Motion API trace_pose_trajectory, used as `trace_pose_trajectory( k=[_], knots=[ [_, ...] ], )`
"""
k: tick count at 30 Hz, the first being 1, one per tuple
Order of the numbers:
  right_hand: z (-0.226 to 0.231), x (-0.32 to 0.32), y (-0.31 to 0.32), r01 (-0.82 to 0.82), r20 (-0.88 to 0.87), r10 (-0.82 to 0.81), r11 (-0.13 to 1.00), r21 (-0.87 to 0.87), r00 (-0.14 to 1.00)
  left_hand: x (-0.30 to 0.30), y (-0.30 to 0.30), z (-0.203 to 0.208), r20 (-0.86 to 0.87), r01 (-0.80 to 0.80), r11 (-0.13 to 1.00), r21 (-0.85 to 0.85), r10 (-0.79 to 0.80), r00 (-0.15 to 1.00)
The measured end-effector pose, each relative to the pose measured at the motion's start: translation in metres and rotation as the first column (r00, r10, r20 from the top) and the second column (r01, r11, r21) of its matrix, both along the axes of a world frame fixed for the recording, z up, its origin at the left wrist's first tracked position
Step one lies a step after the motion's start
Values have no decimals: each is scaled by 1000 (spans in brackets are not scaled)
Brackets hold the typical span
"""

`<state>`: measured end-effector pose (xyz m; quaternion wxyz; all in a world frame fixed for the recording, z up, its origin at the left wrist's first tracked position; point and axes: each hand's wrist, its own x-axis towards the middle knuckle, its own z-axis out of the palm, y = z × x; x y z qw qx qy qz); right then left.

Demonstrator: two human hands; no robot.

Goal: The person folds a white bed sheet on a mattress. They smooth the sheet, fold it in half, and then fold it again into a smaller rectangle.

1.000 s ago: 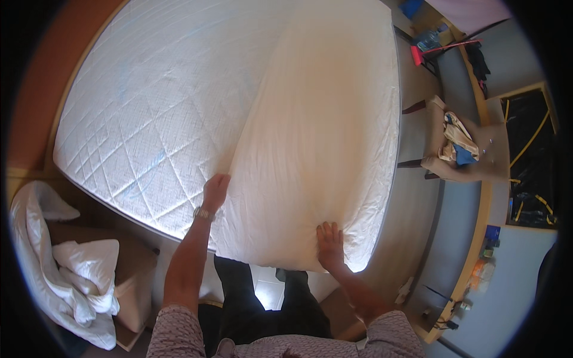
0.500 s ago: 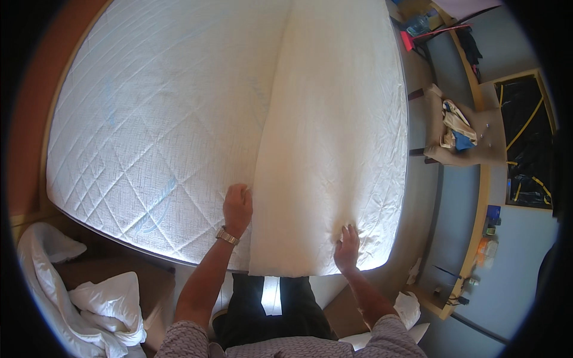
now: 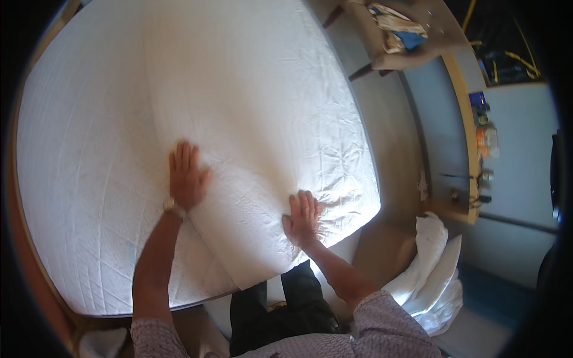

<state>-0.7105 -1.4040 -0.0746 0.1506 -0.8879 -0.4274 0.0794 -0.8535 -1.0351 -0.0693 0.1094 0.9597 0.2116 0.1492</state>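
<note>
On the near part of the mattress (image 3: 89, 244), left hand (image 3: 187, 178) lies palm down at the left edge of the sheet (image 3: 239, 101), fingers spread and pointing away, thumb out to the right; grasping nothing. Right hand (image 3: 303, 218) rests nearer the body on the sheet, thumb to the left, fingers unclenched, no cloth visibly gathered in it. Left forearm (image 3: 156, 256) reaches up from the lower edge, watch (image 3: 175, 207) at the wrist; right forearm (image 3: 331, 268) slants in from lower right. Sheet covers the mattress's right side, quilting showing at left; creases densest just right of the right hand. Judgement: best worked with flat palms and light, even pressure, left anchoring the edge, right sweeping outward across the creases. Beyond: brown chair (image 3: 444, 39) bearing clothes (image 3: 397, 27), desk (image 3: 468, 137), white bedding (image 3: 439, 262) heaped lower right.
</note>
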Motion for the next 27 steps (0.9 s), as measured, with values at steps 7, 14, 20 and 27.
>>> trace_pose_trajectory(
  k=[7,14,20,27],
  knots=[
    [33,7,34,28,-175,11,975,219,985,-95,-136,30,-259,-18,986,-164,-25,966],
    [27,113,179,81,-141,-15,875,478,990,66,-154,50,-82,61,981,-186,-77,994],
    [9,198,86,276,-85,-263,895,351,961,157,-165,5,-141,68,996,-55,-75,987],
    [17,125,-148,631,-77,-628,775,34,775,138,-165,4,-362,21,1000,21,-12,932]
  ],
)
